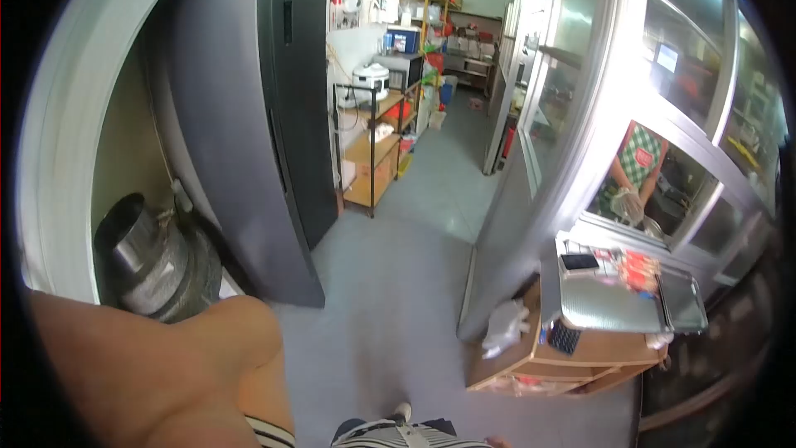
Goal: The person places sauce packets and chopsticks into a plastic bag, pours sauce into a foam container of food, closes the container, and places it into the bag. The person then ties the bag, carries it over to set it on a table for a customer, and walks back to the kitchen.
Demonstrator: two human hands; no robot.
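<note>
My bent left arm fills the lower left, its elbow near the dark refrigerator (303, 108); the left hand itself lies outside the picture. At the bottom edge, beside my striped shirt, a small bit of my right hand (497, 441) shows, and its fingers cannot be made out. Neither hand visibly touches an object. To the right stands a wooden cabinet (580, 357) with a metal tray (609, 303) on top. On it lie a black phone (580, 261) and red-and-white packets (638, 270). A dark keypad device (565, 338) hangs at its front edge.
A grey floor aisle (431, 191) runs ahead between the refrigerator and a glazed metal partition (539, 199). A shelf rack (369, 149) carries a white rice cooker (371, 79). Metal cylinders (133, 236) stand at left. Behind the glass, a gloved person (638, 174) wears a checked apron.
</note>
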